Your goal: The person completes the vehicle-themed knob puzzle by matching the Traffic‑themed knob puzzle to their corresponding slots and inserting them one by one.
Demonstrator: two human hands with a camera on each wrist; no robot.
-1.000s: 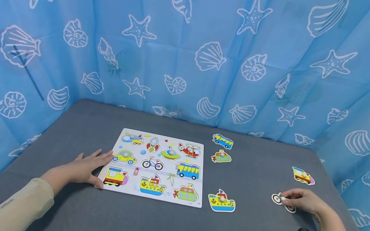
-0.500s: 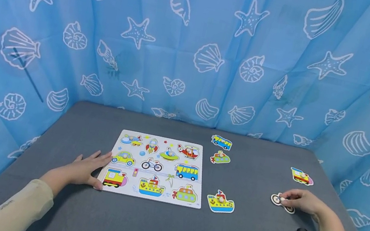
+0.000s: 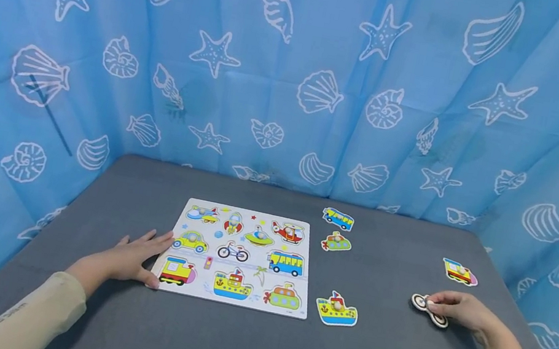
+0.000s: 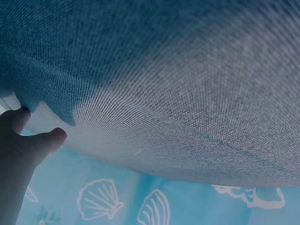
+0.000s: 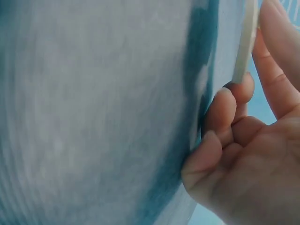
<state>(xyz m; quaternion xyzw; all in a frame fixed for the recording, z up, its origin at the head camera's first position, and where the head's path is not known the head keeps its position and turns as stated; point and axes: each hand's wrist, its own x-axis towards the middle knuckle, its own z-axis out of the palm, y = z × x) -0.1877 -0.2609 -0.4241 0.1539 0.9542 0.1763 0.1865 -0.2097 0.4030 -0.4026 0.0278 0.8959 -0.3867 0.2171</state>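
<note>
In the head view a white puzzle board (image 3: 255,261) with vehicle pictures lies flat left of centre. My left hand (image 3: 121,259) rests along its left edge, fingers spread and thumb at the near corner. Far to the right, my right hand (image 3: 466,310) pinches a bicycle puzzle piece (image 3: 420,301) by thumb and fingertips. That piece tilts a little, showing its thick side. The right wrist view catches the piece's pale edge (image 5: 244,47), standing off the cloth, with the other fingers curled below it. Only thumb and fingertips of the left hand (image 4: 33,140) appear in the left wrist view.
Loose pieces lie right of the board: a bus (image 3: 338,218), a submarine (image 3: 337,241) and a ship (image 3: 337,309). A train piece (image 3: 460,272) sits beyond the right hand. Grey cloth covers the table (image 3: 227,346); a blue shell-print curtain (image 3: 302,47) hangs behind and at both sides.
The bicycle piece has tilted and come up slightly in the right hand, its side edge now showing. The left hand has stayed at the board. The whole view shifts slightly.
</note>
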